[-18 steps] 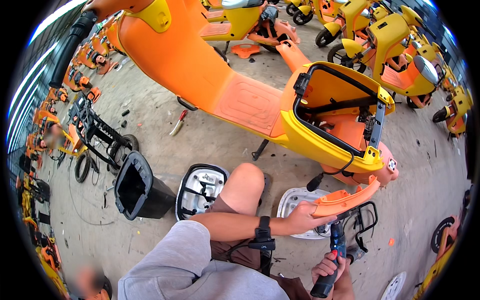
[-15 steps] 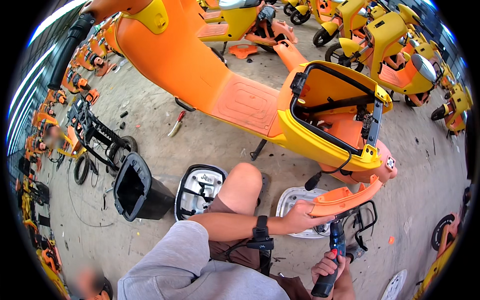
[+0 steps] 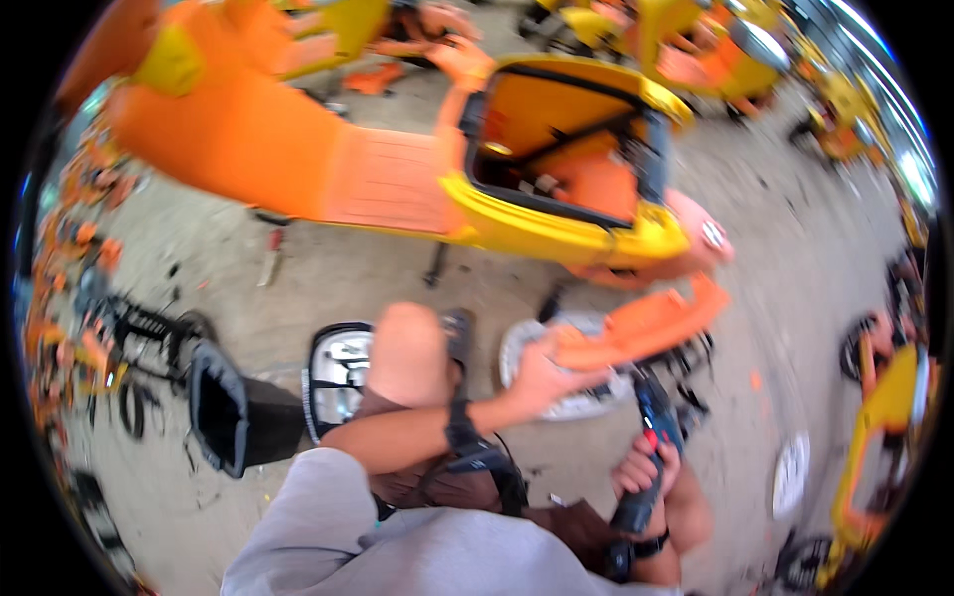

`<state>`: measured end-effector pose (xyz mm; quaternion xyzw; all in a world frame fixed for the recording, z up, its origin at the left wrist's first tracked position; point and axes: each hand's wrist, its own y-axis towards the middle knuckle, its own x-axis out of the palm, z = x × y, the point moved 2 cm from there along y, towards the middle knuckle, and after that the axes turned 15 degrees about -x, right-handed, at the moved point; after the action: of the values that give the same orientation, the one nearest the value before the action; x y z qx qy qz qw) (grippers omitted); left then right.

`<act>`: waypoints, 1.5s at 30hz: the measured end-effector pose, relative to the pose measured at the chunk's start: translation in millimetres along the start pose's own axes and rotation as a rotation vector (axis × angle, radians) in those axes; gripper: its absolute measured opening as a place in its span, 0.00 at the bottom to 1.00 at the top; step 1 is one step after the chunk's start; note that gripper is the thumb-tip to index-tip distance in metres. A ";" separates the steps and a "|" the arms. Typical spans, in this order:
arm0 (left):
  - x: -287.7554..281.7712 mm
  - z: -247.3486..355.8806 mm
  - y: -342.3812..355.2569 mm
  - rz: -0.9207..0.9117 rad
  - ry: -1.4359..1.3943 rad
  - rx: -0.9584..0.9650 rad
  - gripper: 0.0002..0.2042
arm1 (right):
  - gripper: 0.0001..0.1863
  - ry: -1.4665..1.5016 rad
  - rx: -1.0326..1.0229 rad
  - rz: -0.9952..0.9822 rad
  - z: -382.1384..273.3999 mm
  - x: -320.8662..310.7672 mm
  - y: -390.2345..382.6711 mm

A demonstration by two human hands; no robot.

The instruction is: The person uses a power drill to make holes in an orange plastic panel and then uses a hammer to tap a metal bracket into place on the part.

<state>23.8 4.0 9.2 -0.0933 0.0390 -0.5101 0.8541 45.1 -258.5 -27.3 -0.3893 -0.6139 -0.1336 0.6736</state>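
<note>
My left hand (image 3: 540,382) is closed on one end of a curved orange plastic cover (image 3: 646,330), holding it off the floor beside the rear of a scooter. My right hand (image 3: 644,469) grips the handle of a dark cordless power tool (image 3: 653,399). Its upper end is close under the cover; whether they touch is unclear through the blur. Ahead stands the orange and yellow scooter (image 3: 383,181), its seat off and its rear compartment framed by a yellow rim (image 3: 561,235). A white seat base (image 3: 586,405) lies on the floor behind my left hand, partly hidden.
To my left are a tall black bin-like box (image 3: 268,427) and another upturned seat (image 3: 341,370). A red-handled tool (image 3: 270,256) lies near the scooter. Other scooters (image 3: 884,427) and a white oval panel (image 3: 791,475) are to the right, with more scooters at the back.
The view has swung, so the scooter sits farther left and higher, and the picture is blurred. Both hands keep their holds on the cover and the power tool.
</note>
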 end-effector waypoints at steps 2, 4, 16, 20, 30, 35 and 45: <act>-6.3 -6.7 5.9 -0.050 -0.025 -0.005 0.23 | 0.13 -0.068 -0.012 0.031 8.1 7.3 8.1; -10.8 -9.1 13.3 -0.072 -0.032 -0.018 0.29 | 0.14 -0.094 0.002 -0.071 8.3 0.0 20.0; -30.6 13.7 11.1 0.140 -0.264 0.359 0.19 | 0.16 -0.120 -0.135 -0.161 -8.4 -0.4 5.5; -38.5 15.0 11.6 0.138 -0.296 0.322 0.08 | 0.14 -0.120 -0.181 -0.158 -11.2 0.4 6.8; -37.1 20.0 1.2 0.032 -0.381 0.317 0.18 | 0.14 -0.266 -0.189 -0.087 -8.0 4.2 9.1; -47.6 23.7 -1.0 0.153 -0.237 0.515 0.16 | 0.14 -0.137 -0.167 -0.079 -10.6 -7.4 14.4; -44.9 28.5 -27.1 0.013 -0.040 0.903 0.09 | 0.13 -0.187 -0.210 0.029 -8.8 -14.0 17.0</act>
<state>-16.4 34.4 41.2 0.2791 -0.2037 -0.4686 0.8131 59.7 -257.4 -45.9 -0.4771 -0.6509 -0.1504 0.5710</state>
